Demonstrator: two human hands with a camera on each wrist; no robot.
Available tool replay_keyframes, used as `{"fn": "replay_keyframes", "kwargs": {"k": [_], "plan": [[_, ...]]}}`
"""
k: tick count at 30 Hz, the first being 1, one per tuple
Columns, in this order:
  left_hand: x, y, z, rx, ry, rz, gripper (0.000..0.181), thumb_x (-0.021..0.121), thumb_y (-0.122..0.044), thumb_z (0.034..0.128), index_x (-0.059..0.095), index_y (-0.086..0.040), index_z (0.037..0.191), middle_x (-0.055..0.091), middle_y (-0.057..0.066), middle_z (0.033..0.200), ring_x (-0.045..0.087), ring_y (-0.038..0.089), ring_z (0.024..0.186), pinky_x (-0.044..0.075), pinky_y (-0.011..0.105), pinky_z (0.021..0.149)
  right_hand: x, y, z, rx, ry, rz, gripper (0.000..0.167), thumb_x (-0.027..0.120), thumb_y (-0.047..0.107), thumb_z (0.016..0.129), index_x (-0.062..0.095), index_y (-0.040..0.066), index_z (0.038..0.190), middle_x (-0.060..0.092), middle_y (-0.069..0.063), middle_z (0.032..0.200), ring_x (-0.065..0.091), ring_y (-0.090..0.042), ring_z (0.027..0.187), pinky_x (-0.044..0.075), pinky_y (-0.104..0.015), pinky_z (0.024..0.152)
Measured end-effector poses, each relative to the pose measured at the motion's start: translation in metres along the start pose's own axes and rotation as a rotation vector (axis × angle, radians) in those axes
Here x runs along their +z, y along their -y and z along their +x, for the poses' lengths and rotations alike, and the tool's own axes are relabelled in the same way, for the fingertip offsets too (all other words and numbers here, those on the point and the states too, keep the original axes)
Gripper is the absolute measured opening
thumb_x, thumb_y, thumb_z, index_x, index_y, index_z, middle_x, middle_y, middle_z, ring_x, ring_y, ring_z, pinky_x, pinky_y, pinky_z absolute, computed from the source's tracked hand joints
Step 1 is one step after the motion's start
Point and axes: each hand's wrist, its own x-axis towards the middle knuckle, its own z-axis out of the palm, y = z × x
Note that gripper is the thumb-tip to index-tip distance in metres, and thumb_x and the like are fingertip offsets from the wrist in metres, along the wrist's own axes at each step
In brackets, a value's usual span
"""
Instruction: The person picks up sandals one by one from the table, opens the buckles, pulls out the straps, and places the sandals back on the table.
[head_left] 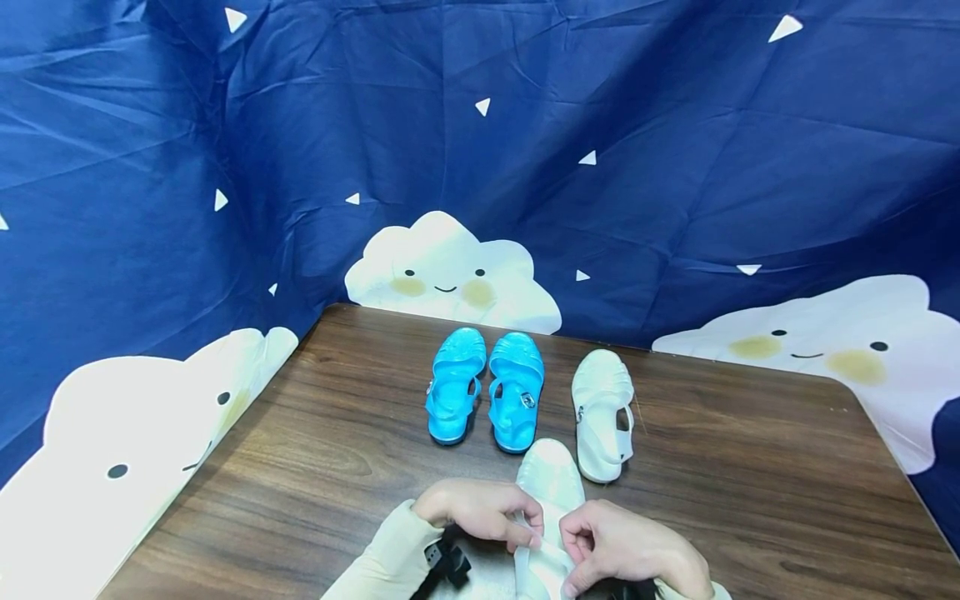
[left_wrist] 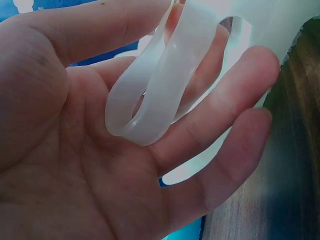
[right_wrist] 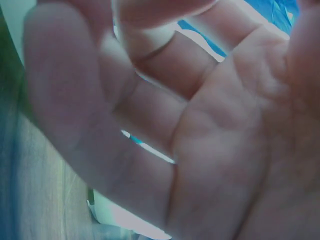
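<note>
A white jelly sandal (head_left: pixel 551 471) lies toe-away at the table's near edge, between both hands. My left hand (head_left: pixel 487 508) pinches its strap over the sandal's left side. Close up in the left wrist view, the translucent strap (left_wrist: pixel 172 82) makes a loop beside the palm, pinched by thumb and forefinger near the top edge. On the other side, my right hand (head_left: pixel 630 542) has curled fingers and thumb pinching the strap at the sandal's right edge. In the right wrist view the right hand (right_wrist: pixel 200 135) hides most of the sandal and the pinched part.
Another white sandal (head_left: pixel 600 417) stands just beyond the right hand. Farther back are two blue sandals (head_left: pixel 453 383) (head_left: pixel 516 392), side by side with toes away. All stand on a brown wooden table (head_left: pixel 750 467), bordered by a blue cloth (head_left: pixel 637 108) with clouds.
</note>
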Motion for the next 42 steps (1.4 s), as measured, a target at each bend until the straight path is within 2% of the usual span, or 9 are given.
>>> {"fn": "replay_keyframes", "kwargs": {"k": [4, 11, 14, 17, 20, 25, 29, 35, 42], "plan": [[0.0, 0.0, 0.0, -0.007, 0.007, -0.03, 0.014, 0.055, -0.023, 0.0978, 0.061, -0.013, 0.092, 0.065, -0.004, 0.068, 0.053, -0.005, 0.062, 0.045, 0.011, 0.065, 0.0, 0.001, 0.0, 0.002, -0.009, -0.004, 0.036, 0.083, 0.023, 0.069, 0.052, 0.005, 0.062, 0.043, 0.014, 0.055, 0.039, 0.011, 0.052, 0.029, -0.011, 0.045], [-0.001, 0.0, -0.003, -0.039, 0.014, -0.17, 0.011, 0.056, -0.018, 0.0967, 0.06, -0.01, 0.09, 0.065, 0.002, 0.068, 0.058, 0.001, 0.06, 0.051, 0.015, 0.063, 0.0, -0.001, -0.002, 0.007, 0.0, 0.009, 0.034, 0.082, 0.019, 0.068, 0.053, 0.004, 0.06, 0.047, -0.003, 0.051, 0.039, 0.011, 0.051, 0.028, -0.011, 0.045], [-0.002, 0.001, -0.003, -0.037, 0.004, -0.168, 0.01, 0.057, -0.017, 0.096, 0.06, -0.01, 0.09, 0.066, 0.003, 0.069, 0.058, 0.002, 0.06, 0.049, 0.014, 0.062, -0.001, -0.001, -0.003, 0.003, -0.004, 0.001, 0.033, 0.083, 0.02, 0.068, 0.054, 0.005, 0.061, 0.047, -0.006, 0.051, 0.04, 0.011, 0.051, 0.028, -0.011, 0.045], [-0.003, 0.001, -0.003, -0.026, 0.004, -0.142, 0.009, 0.057, -0.018, 0.096, 0.061, -0.011, 0.09, 0.067, 0.002, 0.069, 0.055, 0.001, 0.058, 0.044, 0.013, 0.059, -0.001, -0.001, -0.004, 0.001, -0.008, -0.003, 0.032, 0.083, 0.021, 0.068, 0.055, 0.006, 0.061, 0.047, -0.004, 0.051, 0.04, 0.011, 0.051, 0.029, -0.011, 0.044], [-0.004, 0.001, -0.003, -0.018, 0.003, -0.151, 0.008, 0.056, -0.016, 0.0955, 0.061, -0.011, 0.091, 0.067, 0.003, 0.07, 0.054, 0.002, 0.057, 0.04, 0.012, 0.057, -0.002, -0.001, -0.004, 0.009, -0.008, -0.004, 0.031, 0.082, 0.021, 0.069, 0.056, 0.006, 0.062, 0.046, 0.005, 0.051, 0.04, 0.011, 0.051, 0.028, -0.011, 0.044], [-0.005, 0.001, -0.004, -0.008, -0.013, -0.194, 0.007, 0.057, -0.015, 0.0955, 0.061, -0.01, 0.092, 0.067, 0.004, 0.071, 0.059, 0.007, 0.061, 0.042, 0.011, 0.059, -0.003, -0.001, -0.004, 0.021, -0.017, -0.017, 0.026, 0.08, 0.022, 0.073, 0.059, 0.007, 0.066, 0.044, 0.017, 0.058, 0.039, 0.011, 0.052, 0.029, -0.011, 0.046], [-0.008, 0.002, -0.007, 0.02, -0.029, -0.172, 0.012, 0.057, -0.021, 0.0972, 0.061, -0.011, 0.092, 0.069, 0.002, 0.074, 0.065, 0.005, 0.067, 0.048, 0.012, 0.067, -0.004, -0.002, -0.004, 0.016, -0.02, -0.007, 0.024, 0.077, 0.022, 0.077, 0.06, 0.008, 0.068, 0.045, 0.015, 0.059, 0.039, 0.01, 0.052, 0.031, -0.011, 0.047], [-0.013, 0.006, -0.013, 0.034, -0.05, -0.304, 0.013, 0.055, -0.016, 0.0979, 0.061, -0.007, 0.091, 0.071, 0.0, 0.082, 0.068, 0.003, 0.076, 0.054, 0.018, 0.076, -0.005, -0.002, -0.004, -0.006, -0.007, 0.013, 0.021, 0.075, 0.019, 0.079, 0.061, 0.007, 0.069, 0.047, 0.005, 0.057, 0.04, 0.009, 0.053, 0.032, -0.011, 0.048], [-0.011, 0.005, -0.009, 0.046, -0.083, -0.259, 0.012, 0.055, -0.018, 0.0972, 0.061, -0.009, 0.092, 0.07, -0.006, 0.083, 0.067, 0.001, 0.073, 0.054, 0.018, 0.075, -0.007, -0.001, -0.005, 0.007, -0.018, 0.01, 0.018, 0.075, 0.019, 0.08, 0.061, 0.007, 0.077, 0.051, 0.015, 0.064, 0.046, 0.008, 0.057, 0.04, -0.013, 0.05]]}}
